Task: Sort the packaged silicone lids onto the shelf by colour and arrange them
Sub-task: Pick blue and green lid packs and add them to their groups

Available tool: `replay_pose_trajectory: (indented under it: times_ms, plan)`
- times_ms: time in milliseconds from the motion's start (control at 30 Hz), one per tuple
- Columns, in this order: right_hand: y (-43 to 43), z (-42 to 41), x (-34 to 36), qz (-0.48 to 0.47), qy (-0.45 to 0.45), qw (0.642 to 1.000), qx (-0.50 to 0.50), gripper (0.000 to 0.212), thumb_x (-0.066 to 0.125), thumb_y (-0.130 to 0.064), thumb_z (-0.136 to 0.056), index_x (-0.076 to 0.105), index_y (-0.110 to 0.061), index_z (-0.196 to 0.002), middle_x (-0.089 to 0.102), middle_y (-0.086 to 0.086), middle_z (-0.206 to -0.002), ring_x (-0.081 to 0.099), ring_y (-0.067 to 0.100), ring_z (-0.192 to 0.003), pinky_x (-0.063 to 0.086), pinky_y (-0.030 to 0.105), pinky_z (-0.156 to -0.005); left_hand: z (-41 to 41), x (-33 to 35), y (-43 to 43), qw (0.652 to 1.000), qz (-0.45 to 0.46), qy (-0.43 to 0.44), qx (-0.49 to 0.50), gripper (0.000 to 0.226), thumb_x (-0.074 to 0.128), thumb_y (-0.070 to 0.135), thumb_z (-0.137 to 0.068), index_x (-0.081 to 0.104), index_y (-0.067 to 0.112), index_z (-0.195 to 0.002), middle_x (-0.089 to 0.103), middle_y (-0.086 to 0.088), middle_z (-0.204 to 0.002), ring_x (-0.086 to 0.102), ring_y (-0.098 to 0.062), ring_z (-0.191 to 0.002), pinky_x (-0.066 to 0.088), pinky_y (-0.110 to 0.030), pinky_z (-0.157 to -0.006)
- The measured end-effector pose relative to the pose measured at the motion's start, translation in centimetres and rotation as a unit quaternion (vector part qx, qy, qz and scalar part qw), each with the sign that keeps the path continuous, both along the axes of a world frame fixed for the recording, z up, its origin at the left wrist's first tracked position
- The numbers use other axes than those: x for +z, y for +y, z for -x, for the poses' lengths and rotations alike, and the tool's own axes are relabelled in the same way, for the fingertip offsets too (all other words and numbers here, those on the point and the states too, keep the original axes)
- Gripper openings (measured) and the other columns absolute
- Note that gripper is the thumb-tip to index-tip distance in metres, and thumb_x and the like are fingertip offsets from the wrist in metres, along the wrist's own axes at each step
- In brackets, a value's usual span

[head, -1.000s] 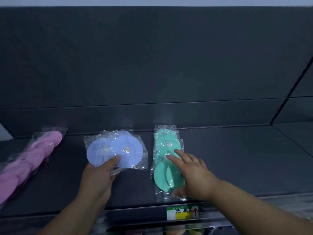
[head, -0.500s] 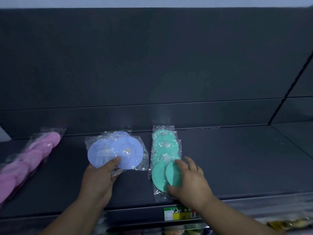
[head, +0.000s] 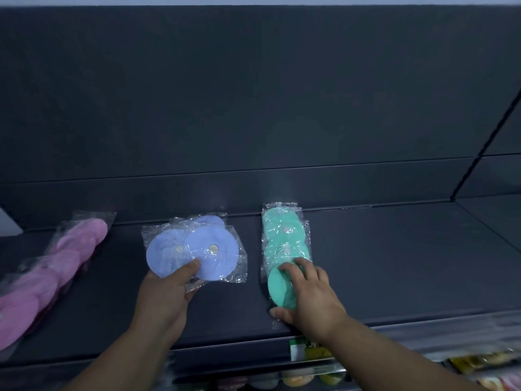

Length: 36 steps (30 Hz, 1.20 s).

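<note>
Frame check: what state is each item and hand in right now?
Pink lid packs: lying in an overlapping row, untouched.
Blue lid packs: overlapping, front edge pinched by left hand.
Green lid packs: overlapping row on the shelf.
Nearest green pack: gripped by right hand.

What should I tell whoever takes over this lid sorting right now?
Left hand grips the blue lids at their near edge; those packets overlap loosely, mid-shelf.
Right hand holds the nearest packet of the green lids, a row running front to back, right of the blue.
Pink lids lie in a row at the far left of the shelf.
Done: three colours separated.
Left: square up the blue packets, finish the green row.
</note>
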State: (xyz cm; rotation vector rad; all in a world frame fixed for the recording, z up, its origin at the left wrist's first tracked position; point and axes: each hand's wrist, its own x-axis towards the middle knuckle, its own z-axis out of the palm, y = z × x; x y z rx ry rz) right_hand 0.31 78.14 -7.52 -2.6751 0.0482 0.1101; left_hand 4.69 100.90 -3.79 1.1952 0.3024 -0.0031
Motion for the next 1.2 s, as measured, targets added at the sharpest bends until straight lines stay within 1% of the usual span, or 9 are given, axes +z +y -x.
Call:
replay_pose_trajectory:
  times_ms: [167,300,400,533,767,867,1033,1133,1200]
  plan:
    - [-0.2,-0.3,-0.5,0.026,0.011,0.999,-0.015,0.088,0.064,-0.071,-0.067,0.024,-0.04,-0.139,0.01,-0.008,-0.153,0.01,0.02,-0.141,0.016,0.036,-0.118,-0.2,0.7,1.5,1.0,-0.012,-0.002,-0.025,0.029,0.062,-0.002,-0.085,0.063,0.009,-0.112,0.073,-0.003,-0.093,0.069,-0.012,-0.074,0.053,-0.025,-0.062]
    - [1.3,0.4,-0.1,0.046,-0.088,0.994,-0.046,0.102,0.02,-0.097,-0.056,0.042,-0.032,-0.131,0.024,0.001,-0.152,0.022,0.025,-0.141,0.015,0.041,-0.116,-0.1,1.5,3.0,0.998,-0.008,-0.007,-0.064,0.028,0.061,-0.001,-0.087,0.063,0.012,-0.112,0.072,-0.002,-0.093,0.066,-0.013,-0.077,0.051,-0.026,-0.067]
    - [4.5,0.3,1.5,-0.12,-0.18,0.971,-0.097,0.073,0.053,-0.074,-0.073,0.051,-0.024,-0.125,0.047,-0.007,-0.135,0.044,0.01,-0.124,0.029,0.019,-0.104,0.3,1.3,3.8,0.995,-0.024,0.005,-0.095,0.024,0.062,-0.001,-0.087,0.063,0.011,-0.108,0.073,-0.005,-0.094,0.068,-0.016,-0.081,0.054,-0.026,-0.067]
    - [10.1,-0.4,2.7,-0.467,0.051,0.877,-0.1,0.062,0.081,-0.032,-0.073,0.048,-0.018,-0.123,0.068,-0.007,-0.112,0.066,0.011,-0.092,0.051,0.027,-0.078,1.8,0.7,5.1,0.981,-0.018,0.024,-0.19,0.029,0.059,0.0,-0.088,0.063,0.01,-0.115,0.072,-0.011,-0.107,0.068,-0.03,-0.102,0.051,-0.045,-0.093]
    - [12.5,-1.7,1.4,-0.556,0.176,0.804,-0.117,0.038,0.074,0.0,-0.077,0.06,-0.004,-0.112,0.072,0.013,-0.098,0.066,0.013,-0.063,0.046,0.02,-0.05,1.6,-0.5,9.6,0.977,-0.013,0.071,-0.199,0.024,0.051,0.018,-0.097,0.064,0.011,-0.115,0.073,-0.01,-0.105,0.07,-0.025,-0.093,0.053,-0.04,-0.084]
    - [12.3,-2.9,2.1,-0.534,0.191,0.818,-0.1,0.039,0.072,0.006,-0.076,0.06,-0.002,-0.112,0.073,0.011,-0.097,0.07,0.019,-0.078,0.051,0.023,-0.059,1.3,-0.7,10.7,0.979,-0.006,0.074,-0.189,0.023,0.052,0.019,-0.096,0.064,0.01,-0.114,0.073,-0.012,-0.104,0.07,-0.027,-0.094,0.054,-0.038,-0.079]
    - [11.5,-4.9,4.7,-0.432,0.234,0.87,-0.024,0.033,0.073,0.0,-0.078,0.061,-0.008,-0.107,0.071,0.006,-0.088,0.065,0.013,-0.063,0.048,0.024,-0.051,0.1,-0.7,13.0,0.991,-0.007,0.069,-0.115,0.022,0.058,0.02,-0.093,0.064,0.012,-0.113,0.074,-0.009,-0.101,0.071,-0.026,-0.091,0.055,-0.036,-0.077]
    - [11.7,-6.4,5.2,-0.344,0.227,0.911,-0.008,0.048,0.083,-0.01,-0.067,0.061,-0.008,-0.109,0.072,0.008,-0.095,0.07,0.024,-0.083,0.058,0.038,-0.071,-0.6,-0.6,14.3,0.996,-0.015,0.054,-0.065,0.017,0.061,0.018,-0.091,0.064,0.016,-0.107,0.075,-0.004,-0.097,0.073,-0.02,-0.082,0.058,-0.031,-0.069]
    - [12.0,-7.3,5.5,-0.293,0.217,0.931,-0.013,0.045,0.085,-0.009,-0.066,0.06,-0.009,-0.103,0.068,0.004,-0.086,0.066,0.018,-0.073,0.055,0.028,-0.062,-0.9,-0.7,14.8,0.998,-0.022,0.051,-0.044,0.016,0.064,0.018,-0.089,0.065,0.019,-0.105,0.074,-0.003,-0.1,0.072,-0.021,-0.088,0.057,-0.031,-0.068]
